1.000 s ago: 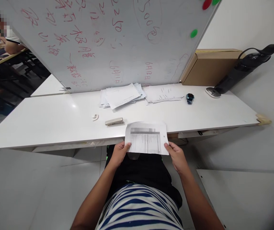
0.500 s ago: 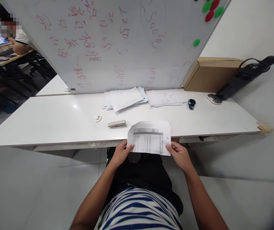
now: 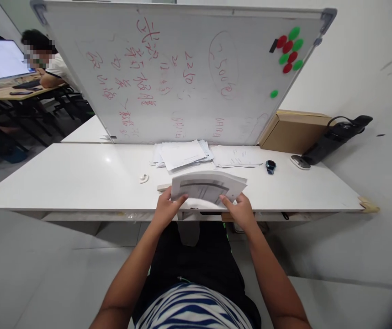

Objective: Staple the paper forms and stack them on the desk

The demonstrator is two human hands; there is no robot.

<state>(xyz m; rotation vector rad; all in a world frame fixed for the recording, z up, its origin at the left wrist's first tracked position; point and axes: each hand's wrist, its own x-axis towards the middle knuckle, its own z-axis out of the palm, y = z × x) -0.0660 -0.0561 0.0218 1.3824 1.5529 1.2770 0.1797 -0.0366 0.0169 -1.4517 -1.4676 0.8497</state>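
Both my hands hold a thin stack of printed sheets [image 3: 208, 185] just above the front edge of the white table [image 3: 79, 178]. My left hand [image 3: 167, 211] pinches the stack's near left corner and my right hand [image 3: 240, 212] grips its near right corner. The sheets bow upward in the middle and are blurred. A beige stapler [image 3: 163, 187] lies on the table just behind my left hand, mostly hidden by the sheets. A small white object [image 3: 144, 178] sits left of it.
Loose paper piles [image 3: 182, 154] and more sheets [image 3: 237, 157] lie by a whiteboard [image 3: 182, 77] leaning at the table's back. A small blue device [image 3: 270, 166], cardboard box [image 3: 295, 132] and black appliance [image 3: 336, 135] are at the right. Another person sits at a far-left desk [image 3: 7, 91].
The sheets have risen and moved forward over the table edge, now bowed and covering most of the stapler. My head has tilted up, showing more of the whiteboard.
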